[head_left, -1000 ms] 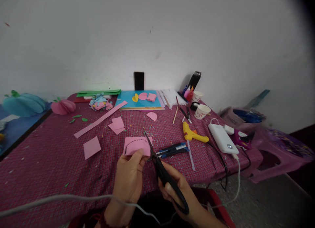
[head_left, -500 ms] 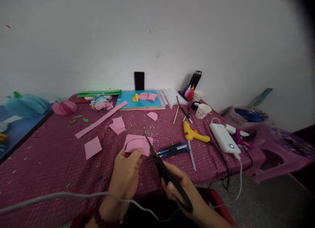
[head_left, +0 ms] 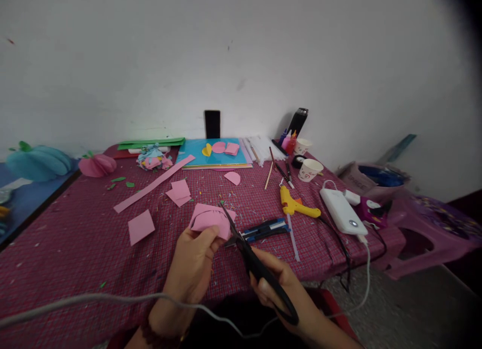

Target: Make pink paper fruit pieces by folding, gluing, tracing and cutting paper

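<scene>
A piece of pink paper [head_left: 205,218] with a curved cut line is pinched between the thumb and fingers of my left hand [head_left: 194,258]. My right hand [head_left: 276,283] is closed around the handles of black scissors [head_left: 259,268]. The scissor blades are parted at the paper's right side, one lying over it and the other below. Just beyond the blades, a blue utility knife [head_left: 265,229] rests on the tablecloth. Pink paper squares [head_left: 141,227] and a pink half-round piece [head_left: 232,178] lie around my hands.
A yellow glue gun [head_left: 297,206], a white power bank [head_left: 342,211] and paper cups [head_left: 310,169] stand at right. A white cable [head_left: 113,299] crosses in front of my forearms. Paper pumpkins [head_left: 97,164] sit at left; a phone [head_left: 212,124] leans on the wall.
The scissors and my right hand have shifted very slightly to the right and down. My left hand keeps the same hold on the paper.
</scene>
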Available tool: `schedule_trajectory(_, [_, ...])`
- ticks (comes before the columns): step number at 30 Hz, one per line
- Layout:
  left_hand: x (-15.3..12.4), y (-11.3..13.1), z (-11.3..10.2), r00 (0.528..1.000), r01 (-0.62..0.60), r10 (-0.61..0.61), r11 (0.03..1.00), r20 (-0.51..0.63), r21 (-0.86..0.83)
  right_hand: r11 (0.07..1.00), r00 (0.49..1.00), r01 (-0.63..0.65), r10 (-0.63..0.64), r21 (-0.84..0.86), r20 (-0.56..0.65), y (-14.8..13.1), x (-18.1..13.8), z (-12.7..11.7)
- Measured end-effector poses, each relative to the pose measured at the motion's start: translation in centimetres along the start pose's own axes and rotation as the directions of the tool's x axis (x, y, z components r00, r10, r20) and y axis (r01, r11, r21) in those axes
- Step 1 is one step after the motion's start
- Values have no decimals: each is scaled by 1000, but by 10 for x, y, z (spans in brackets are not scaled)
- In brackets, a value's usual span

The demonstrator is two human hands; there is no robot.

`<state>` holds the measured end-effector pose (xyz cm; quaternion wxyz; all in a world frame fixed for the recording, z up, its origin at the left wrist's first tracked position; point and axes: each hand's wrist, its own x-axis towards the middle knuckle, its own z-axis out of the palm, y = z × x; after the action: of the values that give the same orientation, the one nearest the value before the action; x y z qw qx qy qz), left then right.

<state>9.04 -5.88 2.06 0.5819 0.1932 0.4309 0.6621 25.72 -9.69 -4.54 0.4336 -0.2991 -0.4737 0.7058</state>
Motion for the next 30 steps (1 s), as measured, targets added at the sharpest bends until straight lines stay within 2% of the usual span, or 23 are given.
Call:
schedule_trajectory(9, [2, 7, -6, 988, 112, -117, 992, 102, 50, 997, 998, -58, 57, -43, -16, -14, -4, -6])
schedule_trajectory(21, [0, 12, -6, 956, 285, -286, 958, 57, 32, 971, 996, -86, 84, -224, -16, -26, -6, -15])
schedule_trajectory(30, [1, 14, -5, 952, 295, -301, 950, 50, 106, 964, 997, -72, 75, -255, 4, -27, -10, -22])
